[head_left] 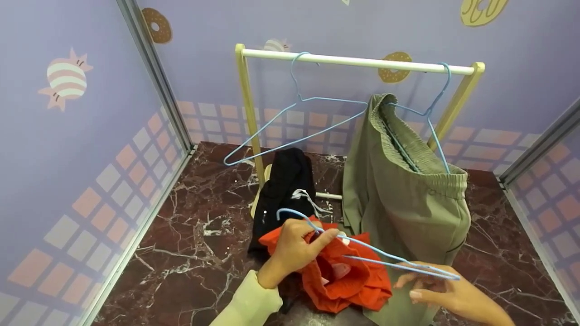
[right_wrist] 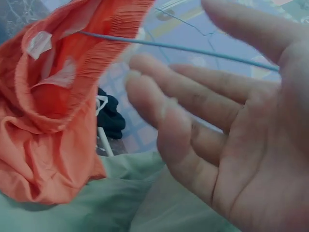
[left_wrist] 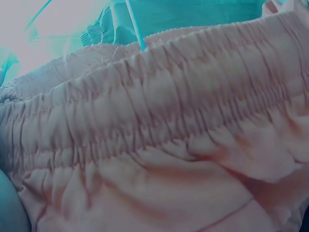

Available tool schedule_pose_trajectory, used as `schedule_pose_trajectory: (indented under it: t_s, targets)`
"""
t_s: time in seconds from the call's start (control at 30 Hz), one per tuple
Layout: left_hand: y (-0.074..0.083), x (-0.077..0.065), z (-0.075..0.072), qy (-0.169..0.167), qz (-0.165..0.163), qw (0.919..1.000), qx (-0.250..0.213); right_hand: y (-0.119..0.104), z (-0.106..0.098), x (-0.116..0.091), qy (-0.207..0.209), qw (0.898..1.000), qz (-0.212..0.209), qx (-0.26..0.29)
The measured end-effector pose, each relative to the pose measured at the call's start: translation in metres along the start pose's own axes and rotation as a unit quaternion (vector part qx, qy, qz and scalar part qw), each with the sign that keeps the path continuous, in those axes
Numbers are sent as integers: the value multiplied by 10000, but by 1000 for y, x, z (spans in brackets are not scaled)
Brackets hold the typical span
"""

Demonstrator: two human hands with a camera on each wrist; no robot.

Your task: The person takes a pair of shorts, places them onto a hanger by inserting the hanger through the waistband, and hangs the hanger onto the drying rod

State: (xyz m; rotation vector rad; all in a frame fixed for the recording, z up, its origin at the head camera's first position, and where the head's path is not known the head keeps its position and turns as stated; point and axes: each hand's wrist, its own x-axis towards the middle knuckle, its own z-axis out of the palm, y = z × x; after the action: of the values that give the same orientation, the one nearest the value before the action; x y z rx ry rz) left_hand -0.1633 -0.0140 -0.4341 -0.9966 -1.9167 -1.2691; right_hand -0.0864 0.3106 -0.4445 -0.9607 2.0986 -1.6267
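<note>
In the head view my left hand (head_left: 297, 242) grips a light-blue clothes hanger (head_left: 385, 249) just below its hook, above the red elastic-waisted garment (head_left: 358, 290). One end of the hanger passes into the garment's waist; the other sticks out to the right. Gathered waistband cloth (left_wrist: 154, 101) fills the left wrist view, in washed-out colour. By the hanger's free end is my right hand (head_left: 446, 290). In the right wrist view its fingers (right_wrist: 203, 96) are loosely bent and spread, with nothing gripped, and the hanger's wire runs behind them. White labels (right_wrist: 39, 44) show inside the red waistband.
A rack with a white rail (head_left: 353, 59) and wooden posts stands behind. An unfilled blue hanger (head_left: 267, 124) and another carrying olive trousers (head_left: 408, 190) hang from it. Black clothing (head_left: 287, 181) with white cord lies or hangs at lower left. The floor (head_left: 181, 267) is dark marble-patterned.
</note>
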Motion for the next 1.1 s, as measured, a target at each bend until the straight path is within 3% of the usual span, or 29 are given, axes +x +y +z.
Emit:
schedule_pose_trajectory:
  t_s: [0.1, 0.23, 0.37, 0.47, 0.57, 0.87, 1.1]
  targets:
    - [2, 2, 0, 85, 28, 9999, -106, 7, 7, 8, 369, 9971, 30, -662]
    - [5, 3, 0, 94, 87, 9998, -159, 13, 21, 26, 1083, 9847, -68, -1364]
    - [8, 4, 0, 106, 123, 9997, -181, 11, 36, 42, 1687, 9729, 94, -1580]
    - [10, 5, 0, 129, 115, 9996, -216, 14, 45, 51, 1948, 9669, 447, -1584]
    - [11, 6, 0, 153, 120, 9996, -211, 24, 51, 57, 2021, 9663, 739, -1409]
    - [14, 7, 3, 129, 154, 9993, -310, 42, 62, 67, 1899, 9697, 1030, -1140]
    - [15, 8, 3, 207, 99, 9981, -571, 40, 72, 74, 1793, 9690, 541, -1610]
